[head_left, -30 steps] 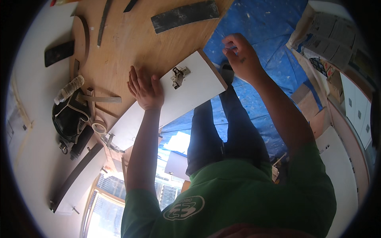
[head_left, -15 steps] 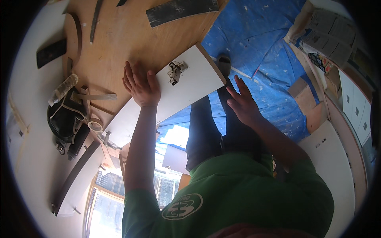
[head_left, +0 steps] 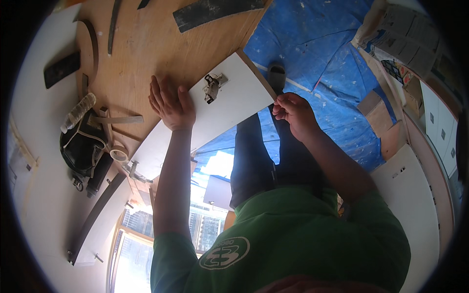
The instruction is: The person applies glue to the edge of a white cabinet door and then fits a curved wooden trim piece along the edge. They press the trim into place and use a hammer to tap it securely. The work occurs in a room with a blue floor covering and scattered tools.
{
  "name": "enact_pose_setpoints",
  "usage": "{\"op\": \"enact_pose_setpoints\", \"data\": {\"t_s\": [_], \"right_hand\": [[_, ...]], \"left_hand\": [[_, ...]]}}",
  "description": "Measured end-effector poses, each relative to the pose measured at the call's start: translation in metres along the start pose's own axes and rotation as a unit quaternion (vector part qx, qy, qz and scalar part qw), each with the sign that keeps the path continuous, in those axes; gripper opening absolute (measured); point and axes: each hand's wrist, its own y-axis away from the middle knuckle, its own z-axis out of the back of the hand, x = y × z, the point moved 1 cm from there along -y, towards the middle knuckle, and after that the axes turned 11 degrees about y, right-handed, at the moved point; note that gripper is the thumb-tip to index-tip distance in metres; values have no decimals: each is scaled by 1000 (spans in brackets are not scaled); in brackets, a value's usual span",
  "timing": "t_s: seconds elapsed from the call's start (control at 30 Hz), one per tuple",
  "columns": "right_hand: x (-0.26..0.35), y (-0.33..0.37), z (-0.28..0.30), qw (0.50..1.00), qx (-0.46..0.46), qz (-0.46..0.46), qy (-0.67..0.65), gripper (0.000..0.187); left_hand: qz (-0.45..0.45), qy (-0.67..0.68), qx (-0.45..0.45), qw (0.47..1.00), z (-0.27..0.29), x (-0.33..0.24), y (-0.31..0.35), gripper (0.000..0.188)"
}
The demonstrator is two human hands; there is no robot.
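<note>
- Right hand [head_left: 297, 116] has swung in from open beside the door and now sits at its outer corner, fingers curled; left hand [head_left: 173, 108] stays planted in much the same spot.
- White cabinet door [head_left: 237, 105] lies hinge side up, partly on the wooden bench [head_left: 139, 58], its right end jutting past the bench edge above the blue sheet [head_left: 337, 44].
- Left hand is flat, fingers extended, lying across the door's far edge; it grips nothing.
- Right thumb and fingers are drawn together, narrow, at the corner; whether they pinch it or only brush it, I cannot tell.
- One metal hinge [head_left: 212, 89] stands between the hands; another [head_left: 133, 169] is at the opposite end.
- Step in hand, as I judge it: steadying the door while feeling or handling its corner.
- Next move probably calls for steady left-hand pressure, since the jutting end looks unsupported.
</note>
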Motion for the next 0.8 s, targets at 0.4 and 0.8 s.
{"op": "enact_pose_setpoints", "data": {"t_s": [0.4,0.8], "right_hand": [[-20,-5,-3,980,74,-4,-187,10],[179,-73,-44,471,-259,627,564,39]], "left_hand": [[3,-7,9,1000,1,-1,-1,64],[13,-18,14,1000,2,-1,1,63]]}}
